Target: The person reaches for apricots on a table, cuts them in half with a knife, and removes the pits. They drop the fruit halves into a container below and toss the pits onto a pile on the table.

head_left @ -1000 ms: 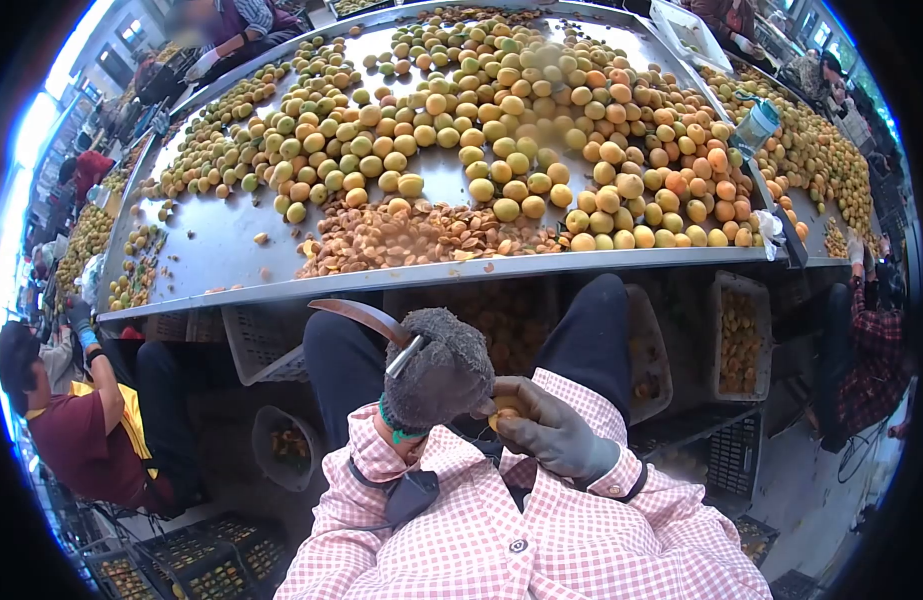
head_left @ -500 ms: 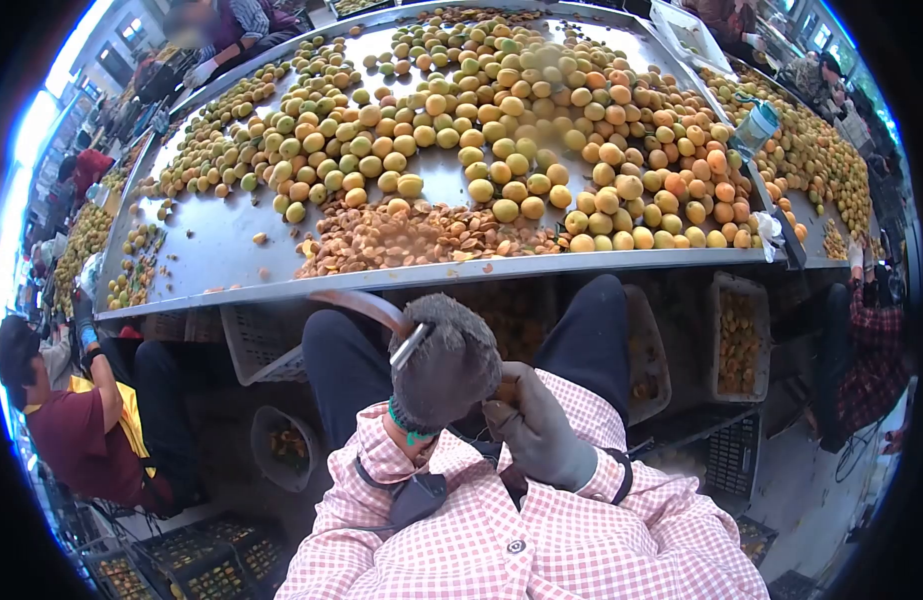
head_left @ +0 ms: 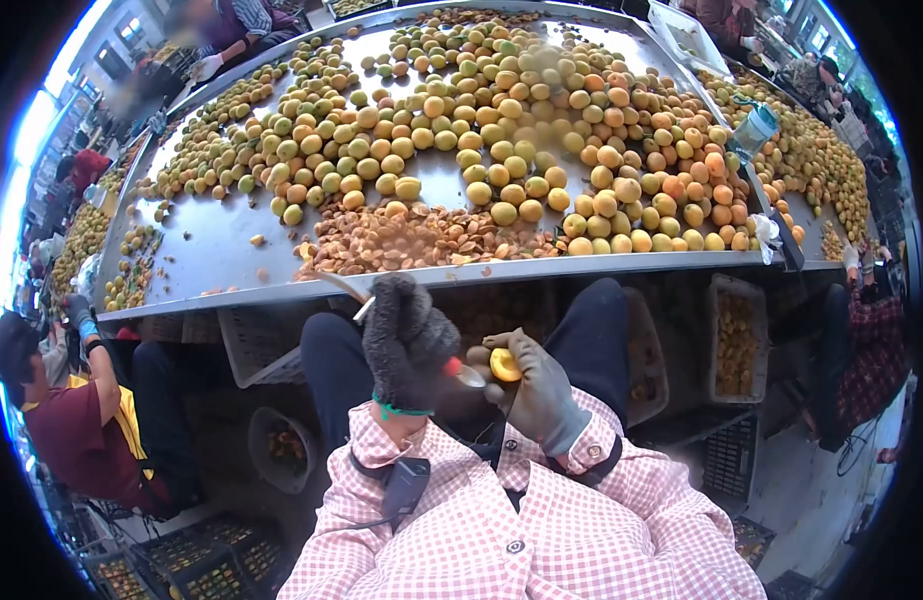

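My left hand [head_left: 407, 335], in a dark fuzzy glove, is closed around a small pitting tool. Its red collar [head_left: 452, 367] and rounded silver tip [head_left: 471, 377] point toward my right hand. A thin brown piece with a pale end sticks out on the glove's other side; whether it belongs to the same tool I cannot tell. My right hand [head_left: 544, 395], in a grey glove, pinches a cut apricot [head_left: 504, 365] with its yellow flesh showing. The tip is just left of the fruit, with a small gap. Both hands are above my lap, before the table edge.
A metal table [head_left: 207, 240] bears heaped whole apricots [head_left: 442, 105] and a pile of brown pits or pieces [head_left: 412, 240]. Beneath and beside me are a white crate [head_left: 257, 345], a bucket [head_left: 282, 450] and a fruit-filled bin [head_left: 739, 340]. A co-worker [head_left: 92, 430] sits at left.
My hands have drawn apart. The left has turned and shifted left and up, exposing the tool tip; the right has moved slightly right and up, and the cut apricot now shows.
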A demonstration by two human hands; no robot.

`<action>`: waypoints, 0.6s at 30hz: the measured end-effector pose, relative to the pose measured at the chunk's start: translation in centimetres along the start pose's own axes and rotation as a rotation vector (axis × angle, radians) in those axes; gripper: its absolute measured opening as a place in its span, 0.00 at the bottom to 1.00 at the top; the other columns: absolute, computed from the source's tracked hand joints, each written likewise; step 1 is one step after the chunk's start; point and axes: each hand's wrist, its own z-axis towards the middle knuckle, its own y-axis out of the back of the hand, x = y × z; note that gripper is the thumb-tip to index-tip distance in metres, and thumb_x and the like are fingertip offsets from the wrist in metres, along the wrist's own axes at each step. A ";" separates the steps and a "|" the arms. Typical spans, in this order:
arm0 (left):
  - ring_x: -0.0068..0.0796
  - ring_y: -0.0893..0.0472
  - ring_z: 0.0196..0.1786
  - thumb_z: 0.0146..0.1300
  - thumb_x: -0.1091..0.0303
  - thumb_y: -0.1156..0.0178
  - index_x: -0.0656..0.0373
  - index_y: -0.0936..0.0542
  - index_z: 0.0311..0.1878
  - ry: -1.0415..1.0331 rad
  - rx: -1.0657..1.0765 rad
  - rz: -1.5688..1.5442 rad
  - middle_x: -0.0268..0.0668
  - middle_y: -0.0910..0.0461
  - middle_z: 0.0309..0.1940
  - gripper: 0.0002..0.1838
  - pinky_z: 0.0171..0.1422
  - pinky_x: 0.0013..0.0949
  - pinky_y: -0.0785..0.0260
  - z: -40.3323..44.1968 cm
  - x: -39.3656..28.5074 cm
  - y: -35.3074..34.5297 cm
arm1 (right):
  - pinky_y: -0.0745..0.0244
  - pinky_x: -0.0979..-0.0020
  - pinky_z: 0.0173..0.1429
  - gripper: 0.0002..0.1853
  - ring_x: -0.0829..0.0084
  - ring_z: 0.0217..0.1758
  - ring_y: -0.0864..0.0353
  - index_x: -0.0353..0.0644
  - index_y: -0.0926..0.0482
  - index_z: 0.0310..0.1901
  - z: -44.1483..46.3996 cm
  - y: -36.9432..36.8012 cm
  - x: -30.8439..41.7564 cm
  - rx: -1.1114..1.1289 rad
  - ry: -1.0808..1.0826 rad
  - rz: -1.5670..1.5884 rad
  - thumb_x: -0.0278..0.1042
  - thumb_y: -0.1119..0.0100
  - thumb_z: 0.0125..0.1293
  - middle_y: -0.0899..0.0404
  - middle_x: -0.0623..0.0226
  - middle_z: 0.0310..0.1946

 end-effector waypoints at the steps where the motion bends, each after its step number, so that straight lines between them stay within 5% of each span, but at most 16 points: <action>1: 0.14 0.46 0.12 0.73 0.55 0.54 0.54 0.25 0.39 -0.032 -0.031 0.034 0.22 0.44 0.16 0.14 0.16 0.24 0.52 -0.1 -0.6 0.4 | 0.25 0.75 0.47 0.14 0.73 0.46 0.21 0.40 0.28 0.49 1.0 0.4 -0.5 0.021 0.069 0.088 0.41 0.61 0.76 0.22 0.62 0.47; 5: 0.13 0.47 0.11 0.74 0.56 0.56 0.53 0.26 0.38 -0.015 0.083 -0.077 0.22 0.45 0.15 0.14 0.14 0.22 0.54 -0.1 -2.6 2.4 | 0.29 0.71 0.61 0.13 0.69 0.49 0.21 0.37 0.25 0.44 5.3 2.6 -1.4 -0.158 0.397 -0.419 0.38 0.56 0.75 0.21 0.59 0.47; 7: 0.13 0.46 0.11 0.74 0.56 0.56 0.52 0.26 0.37 -0.022 0.076 -0.099 0.22 0.46 0.14 0.14 0.14 0.21 0.53 -0.4 -2.7 2.5 | 0.29 0.70 0.61 0.13 0.69 0.48 0.20 0.37 0.25 0.43 7.3 3.9 -2.3 -0.198 0.393 -0.239 0.38 0.56 0.75 0.21 0.60 0.45; 8: 0.14 0.46 0.11 0.75 0.55 0.59 0.52 0.32 0.27 -0.015 -0.016 -0.118 0.24 0.46 0.12 0.20 0.14 0.22 0.52 -0.7 -2.6 2.0 | 0.28 0.68 0.60 0.13 0.68 0.47 0.20 0.38 0.25 0.43 7.7 3.6 -2.4 -0.230 0.369 -0.055 0.38 0.56 0.75 0.20 0.60 0.44; 9: 0.14 0.46 0.11 0.75 0.55 0.59 0.53 0.30 0.30 -0.018 -0.021 -0.111 0.24 0.46 0.13 0.18 0.14 0.22 0.51 -0.7 -2.5 2.2 | 0.26 0.66 0.52 0.14 0.71 0.37 0.21 0.40 0.26 0.43 7.9 3.4 -2.5 -0.277 0.333 0.014 0.41 0.57 0.75 0.20 0.67 0.32; 10: 0.14 0.46 0.11 0.75 0.55 0.59 0.54 0.27 0.33 -0.022 -0.027 -0.105 0.24 0.45 0.13 0.18 0.14 0.21 0.51 -0.8 -2.5 2.5 | 0.26 0.66 0.52 0.14 0.71 0.37 0.21 0.40 0.26 0.43 7.3 3.2 -2.0 -0.284 0.352 0.019 0.41 0.57 0.75 0.20 0.67 0.32; 12: 0.13 0.46 0.11 0.75 0.56 0.58 0.54 0.26 0.36 -0.014 -0.020 -0.102 0.24 0.44 0.13 0.17 0.14 0.21 0.51 -0.9 -2.6 4.1 | 0.28 0.67 0.43 0.16 0.76 0.25 0.31 0.41 0.27 0.43 5.8 2.8 -1.1 -0.094 0.104 0.163 0.45 0.58 0.75 0.32 0.74 0.19; 13: 0.13 0.46 0.11 0.75 0.56 0.58 0.55 0.24 0.39 -0.021 -0.029 -0.095 0.24 0.44 0.13 0.16 0.14 0.21 0.51 -1.1 -2.7 4.9 | 0.32 0.69 0.37 0.18 0.79 0.19 0.45 0.41 0.28 0.45 4.8 1.5 -0.1 -0.064 0.080 0.149 0.48 0.59 0.75 0.46 0.77 0.15; 18: 0.13 0.46 0.11 0.73 0.55 0.54 0.51 0.24 0.39 0.022 -0.096 -0.089 0.22 0.46 0.14 0.13 0.14 0.22 0.52 -1.5 -3.3 7.2 | 0.31 0.69 0.38 0.18 0.81 0.19 0.46 0.41 0.28 0.45 4.4 1.5 4.5 0.076 0.113 0.082 0.48 0.61 0.76 0.48 0.80 0.15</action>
